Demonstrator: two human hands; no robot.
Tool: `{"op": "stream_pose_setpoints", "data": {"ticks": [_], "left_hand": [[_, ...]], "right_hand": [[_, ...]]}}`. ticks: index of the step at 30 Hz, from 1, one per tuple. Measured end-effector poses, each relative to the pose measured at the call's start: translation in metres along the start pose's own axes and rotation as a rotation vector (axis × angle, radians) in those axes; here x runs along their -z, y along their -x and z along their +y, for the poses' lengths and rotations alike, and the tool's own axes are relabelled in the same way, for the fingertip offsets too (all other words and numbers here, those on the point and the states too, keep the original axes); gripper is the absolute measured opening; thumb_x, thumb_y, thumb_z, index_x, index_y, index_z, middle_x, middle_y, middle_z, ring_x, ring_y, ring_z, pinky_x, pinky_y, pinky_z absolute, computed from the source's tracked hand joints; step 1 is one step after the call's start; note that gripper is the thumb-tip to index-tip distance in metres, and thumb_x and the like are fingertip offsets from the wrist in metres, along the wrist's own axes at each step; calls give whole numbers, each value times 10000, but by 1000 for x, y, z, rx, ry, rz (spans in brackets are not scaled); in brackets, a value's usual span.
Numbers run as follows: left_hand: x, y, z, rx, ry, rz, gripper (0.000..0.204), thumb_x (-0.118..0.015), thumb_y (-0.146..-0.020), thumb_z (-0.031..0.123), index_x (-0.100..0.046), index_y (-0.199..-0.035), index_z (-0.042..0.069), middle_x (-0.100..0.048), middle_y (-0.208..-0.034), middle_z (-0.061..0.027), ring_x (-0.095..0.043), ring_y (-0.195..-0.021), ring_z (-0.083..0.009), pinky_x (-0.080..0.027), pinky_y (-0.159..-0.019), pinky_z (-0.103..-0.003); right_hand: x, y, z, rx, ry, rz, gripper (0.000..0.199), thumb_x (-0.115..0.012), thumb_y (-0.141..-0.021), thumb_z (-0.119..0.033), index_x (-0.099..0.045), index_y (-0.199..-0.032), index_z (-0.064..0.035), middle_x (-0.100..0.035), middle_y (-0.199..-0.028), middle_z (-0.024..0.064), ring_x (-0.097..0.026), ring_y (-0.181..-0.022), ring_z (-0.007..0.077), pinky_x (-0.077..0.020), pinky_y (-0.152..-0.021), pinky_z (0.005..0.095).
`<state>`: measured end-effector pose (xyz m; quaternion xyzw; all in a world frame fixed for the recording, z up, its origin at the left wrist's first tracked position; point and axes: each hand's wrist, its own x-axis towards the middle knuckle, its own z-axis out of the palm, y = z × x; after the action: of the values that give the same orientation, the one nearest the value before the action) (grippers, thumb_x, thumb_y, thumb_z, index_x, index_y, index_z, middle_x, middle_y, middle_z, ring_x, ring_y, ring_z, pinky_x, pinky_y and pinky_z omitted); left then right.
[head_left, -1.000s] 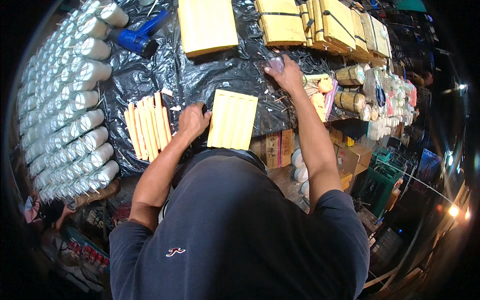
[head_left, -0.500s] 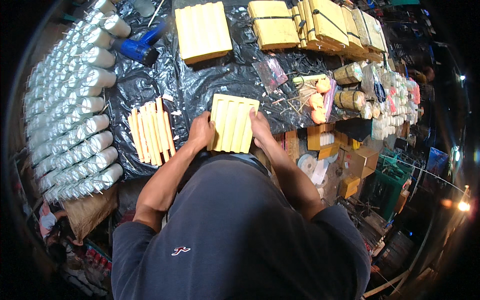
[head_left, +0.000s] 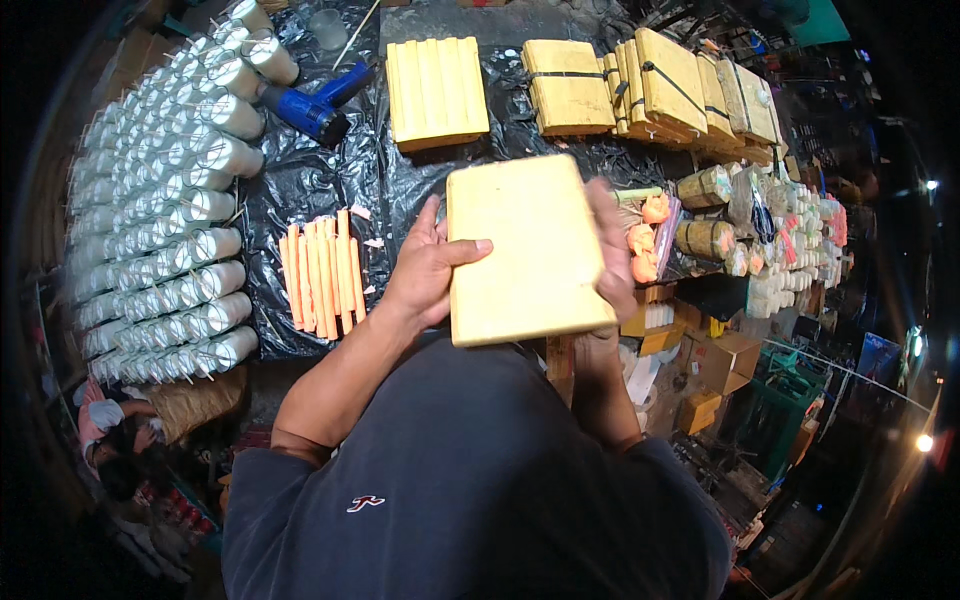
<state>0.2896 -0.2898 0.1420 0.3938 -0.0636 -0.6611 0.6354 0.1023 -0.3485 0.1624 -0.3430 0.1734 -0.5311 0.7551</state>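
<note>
My left hand [head_left: 425, 275] grips the left edge of a yellow grooved slab [head_left: 525, 260], thumb flat on its upper face and fingers behind it. The slab is raised above the near edge of the table, its plain smooth face toward me and its grooves hidden. At the slab's right edge is my right hand [head_left: 612, 250], smeared by motion, so how firmly its fingers hold cannot be made out. Left of the slab lies a row of orange candle-like sticks [head_left: 322, 275]. Farther back rests another grooved yellow block [head_left: 437, 92].
Many white cylinders with wicks [head_left: 215, 245] fill the left side. A blue heat gun [head_left: 312, 115] lies beside them on black plastic sheeting [head_left: 290, 190]. Strapped yellow blocks [head_left: 570, 88] stand at back right, near orange flower-like pieces [head_left: 642, 240]. A person [head_left: 112, 415] is at lower left.
The slab has been lifted closer to me and turned from its grooved face to its smooth face. My left thumb now lies across it; my right hand has moved up and right.
</note>
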Motion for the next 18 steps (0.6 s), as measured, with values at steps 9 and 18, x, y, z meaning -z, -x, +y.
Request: {"op": "stream_pose_setpoints", "data": {"ticks": [9, 18], "left_hand": [[54, -47, -27, -112, -241, 53, 1081, -601, -748, -295, -164, -1686, 18, -509, -1560, -180, -592, -1355, -282, -541, -1077, -377], [82, -50, -5, 85, -258, 137, 1003, -601, -760, -271, -252, -1656, 13, -626, -1433, -218, -703, -1201, -328, -607, -999, -425]], "right_hand": [[87, 14, 63, -226, 1668, -30, 790, -682, -1030, -351, -336, -1590, 87, -438, -1591, 307, -452, -1494, 348, -347, -1235, 418], [187, -47, 94, -163, 2043, 67, 706, -720, -948, -401, -535, -1441, 69, -452, -1530, 301, -385, -1447, 485, -312, -1144, 626]]}}
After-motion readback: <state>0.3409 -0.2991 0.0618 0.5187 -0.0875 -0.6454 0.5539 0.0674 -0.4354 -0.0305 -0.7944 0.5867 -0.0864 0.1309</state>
